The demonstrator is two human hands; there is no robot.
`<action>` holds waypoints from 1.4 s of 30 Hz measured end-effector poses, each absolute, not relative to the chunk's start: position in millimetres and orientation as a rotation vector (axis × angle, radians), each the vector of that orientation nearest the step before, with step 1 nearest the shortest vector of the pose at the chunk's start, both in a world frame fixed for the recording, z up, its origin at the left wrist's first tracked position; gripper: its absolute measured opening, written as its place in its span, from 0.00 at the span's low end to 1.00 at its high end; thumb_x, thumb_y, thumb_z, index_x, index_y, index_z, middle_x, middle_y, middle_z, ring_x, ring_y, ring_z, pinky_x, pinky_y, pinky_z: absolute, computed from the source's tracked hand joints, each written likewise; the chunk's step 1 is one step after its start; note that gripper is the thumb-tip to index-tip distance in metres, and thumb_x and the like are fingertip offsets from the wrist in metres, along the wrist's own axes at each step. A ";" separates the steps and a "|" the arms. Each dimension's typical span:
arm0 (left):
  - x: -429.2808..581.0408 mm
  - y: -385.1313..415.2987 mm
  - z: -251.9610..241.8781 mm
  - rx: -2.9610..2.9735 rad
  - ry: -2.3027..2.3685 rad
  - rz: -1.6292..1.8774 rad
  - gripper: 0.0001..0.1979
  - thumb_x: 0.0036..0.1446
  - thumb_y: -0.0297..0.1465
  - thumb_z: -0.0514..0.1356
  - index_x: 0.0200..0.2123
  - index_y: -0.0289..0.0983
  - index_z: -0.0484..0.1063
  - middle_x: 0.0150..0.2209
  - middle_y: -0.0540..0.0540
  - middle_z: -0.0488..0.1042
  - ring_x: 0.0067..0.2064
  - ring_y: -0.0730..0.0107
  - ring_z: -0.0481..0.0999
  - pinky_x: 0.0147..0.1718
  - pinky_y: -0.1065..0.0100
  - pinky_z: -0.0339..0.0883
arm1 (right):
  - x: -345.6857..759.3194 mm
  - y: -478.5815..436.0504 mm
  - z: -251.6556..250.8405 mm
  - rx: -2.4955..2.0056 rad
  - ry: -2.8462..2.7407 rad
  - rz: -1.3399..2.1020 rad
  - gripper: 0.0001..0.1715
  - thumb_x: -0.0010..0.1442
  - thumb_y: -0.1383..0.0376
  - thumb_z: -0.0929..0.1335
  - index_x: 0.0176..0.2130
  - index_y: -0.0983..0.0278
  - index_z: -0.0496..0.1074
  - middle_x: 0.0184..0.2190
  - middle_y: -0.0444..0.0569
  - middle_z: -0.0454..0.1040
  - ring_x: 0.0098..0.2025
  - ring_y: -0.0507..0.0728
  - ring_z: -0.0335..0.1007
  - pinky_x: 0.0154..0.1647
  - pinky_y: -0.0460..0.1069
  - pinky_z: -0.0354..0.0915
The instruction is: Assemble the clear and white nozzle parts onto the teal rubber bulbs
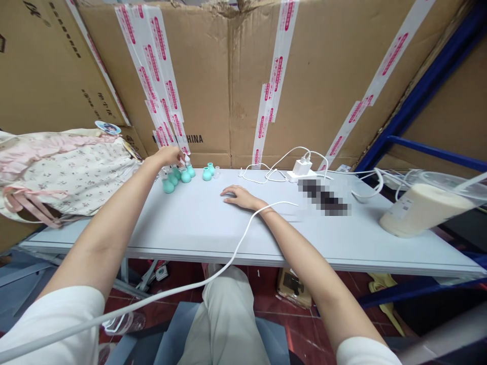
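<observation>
My left hand (171, 156) reaches to the back left of the table, with its fingers pinched at a small translucent tip (187, 159) above a teal bulb (190, 171). Beside and partly under that hand stand several more pear-shaped teal bulbs (168, 185), some with clear tips; the hand hides part of the group. To their right are two teal bulbs (207, 174) with open necks and a loose clear piece (217, 172). My right hand (239, 196) lies on the tabletop, palm down, fingers stretched out and holding nothing.
Cardboard boxes (213, 76) wall off the back of the table (190, 223). A floral bag (72, 167) lies at the left. A white charger (302, 166) with cables, a blurred dark item (323, 196) and a drink cup (414, 210) are on the right. A white cable (213, 276) crosses in front.
</observation>
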State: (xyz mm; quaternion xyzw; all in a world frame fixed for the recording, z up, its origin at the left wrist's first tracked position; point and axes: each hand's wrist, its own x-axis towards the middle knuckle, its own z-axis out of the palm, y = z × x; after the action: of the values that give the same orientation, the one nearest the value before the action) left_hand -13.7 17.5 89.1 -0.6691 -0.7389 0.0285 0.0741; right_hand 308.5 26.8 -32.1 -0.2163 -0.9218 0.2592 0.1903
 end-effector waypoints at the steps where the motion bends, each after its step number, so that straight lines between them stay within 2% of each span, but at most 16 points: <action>1: -14.1 17.4 88.6 -2.014 -2.218 0.077 0.17 0.43 0.35 0.64 0.40 0.41 0.78 0.35 0.47 0.78 0.37 0.64 0.74 0.32 0.73 0.57 | 308.7 26.9 -32.0 -0.605 -2.589 0.732 0.16 0.58 0.64 0.68 0.47 0.62 0.73 0.51 0.51 0.71 0.56 0.58 0.62 0.60 0.57 0.54; 7: -13.3 12.1 93.2 -2.022 -2.247 0.070 0.16 0.46 0.40 0.64 0.39 0.42 0.77 0.38 0.47 0.78 0.38 0.64 0.74 0.34 0.72 0.57 | 308.2 28.0 -32.8 -0.613 -2.579 0.734 0.16 0.58 0.64 0.68 0.47 0.62 0.73 0.51 0.51 0.71 0.56 0.57 0.63 0.60 0.55 0.54; 11: 2.2 4.7 101.9 -1.939 -2.199 -0.093 0.15 0.51 0.42 0.60 0.36 0.39 0.77 0.37 0.45 0.77 0.42 0.59 0.73 0.41 0.68 0.57 | 308.5 26.1 -29.8 -0.631 -2.507 0.731 0.12 0.58 0.66 0.67 0.43 0.63 0.75 0.46 0.50 0.74 0.49 0.55 0.68 0.54 0.51 0.60; 13: 18.6 1.1 102.5 -1.942 -2.075 -0.297 0.14 0.54 0.40 0.57 0.36 0.38 0.76 0.40 0.43 0.76 0.46 0.57 0.71 0.45 0.64 0.56 | 309.7 24.9 -27.2 -0.686 -2.443 0.683 0.11 0.58 0.68 0.66 0.41 0.63 0.76 0.44 0.49 0.75 0.46 0.54 0.70 0.50 0.49 0.62; 16: 50.9 -1.8 89.4 -1.961 -1.883 -0.703 0.14 0.58 0.37 0.53 0.38 0.37 0.75 0.42 0.43 0.75 0.47 0.61 0.69 0.48 0.63 0.55 | 312.8 24.9 -24.1 -0.827 -2.330 0.532 0.13 0.59 0.69 0.64 0.40 0.61 0.77 0.42 0.47 0.77 0.43 0.54 0.71 0.48 0.49 0.63; 20: 90.5 -0.3 41.8 -1.852 -1.792 -1.343 0.16 0.60 0.37 0.49 0.39 0.35 0.73 0.39 0.44 0.75 0.42 0.66 0.70 0.45 0.66 0.59 | 316.6 28.2 -24.8 -0.944 -2.236 0.389 0.14 0.59 0.68 0.63 0.40 0.60 0.76 0.40 0.46 0.78 0.41 0.55 0.71 0.46 0.50 0.63; 22: 102.8 0.8 13.6 -1.754 -1.832 -1.535 0.16 0.60 0.35 0.48 0.40 0.34 0.72 0.37 0.43 0.75 0.40 0.66 0.71 0.43 0.67 0.61 | 316.8 29.6 -26.9 -0.969 -2.240 0.354 0.13 0.60 0.67 0.63 0.40 0.60 0.76 0.40 0.46 0.78 0.40 0.55 0.71 0.46 0.50 0.63; 25: 110.7 1.1 -16.7 -2.084 -1.855 -1.363 0.11 0.57 0.32 0.52 0.36 0.36 0.74 0.33 0.44 0.75 0.36 0.66 0.71 0.40 0.66 0.62 | 313.6 29.4 -30.4 -0.986 -2.272 0.308 0.13 0.60 0.67 0.63 0.40 0.59 0.76 0.39 0.46 0.78 0.41 0.56 0.71 0.47 0.50 0.62; 28: 110.6 -0.2 -25.4 -2.139 -1.815 -1.318 0.11 0.57 0.32 0.52 0.36 0.37 0.74 0.32 0.44 0.75 0.36 0.64 0.71 0.40 0.65 0.62 | 308.4 28.1 -33.1 -1.012 -2.277 0.245 0.14 0.60 0.67 0.63 0.41 0.60 0.76 0.39 0.47 0.77 0.42 0.57 0.70 0.48 0.52 0.61; 37: 91.4 -3.5 -7.7 -1.763 -1.859 -1.647 0.14 0.58 0.36 0.52 0.37 0.37 0.74 0.31 0.44 0.75 0.34 0.67 0.71 0.39 0.67 0.63 | 292.8 54.2 -20.2 -1.146 -2.224 0.028 0.14 0.61 0.66 0.62 0.45 0.62 0.73 0.43 0.53 0.74 0.47 0.61 0.64 0.47 0.54 0.58; 42: 84.1 -3.4 -6.4 -1.705 -1.884 -1.658 0.13 0.59 0.37 0.52 0.36 0.38 0.74 0.30 0.46 0.75 0.33 0.68 0.72 0.38 0.67 0.63 | 275.6 78.3 -5.8 -1.337 -2.146 -0.176 0.16 0.59 0.65 0.65 0.48 0.65 0.70 0.46 0.59 0.71 0.51 0.65 0.62 0.47 0.57 0.58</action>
State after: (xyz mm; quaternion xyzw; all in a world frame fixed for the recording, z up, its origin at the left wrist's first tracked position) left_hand 84.1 -3.4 -6.4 -0.5610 -0.6202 -0.5456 0.0539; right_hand 275.6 78.3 -5.8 -0.5033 -0.8080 -0.0663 0.2990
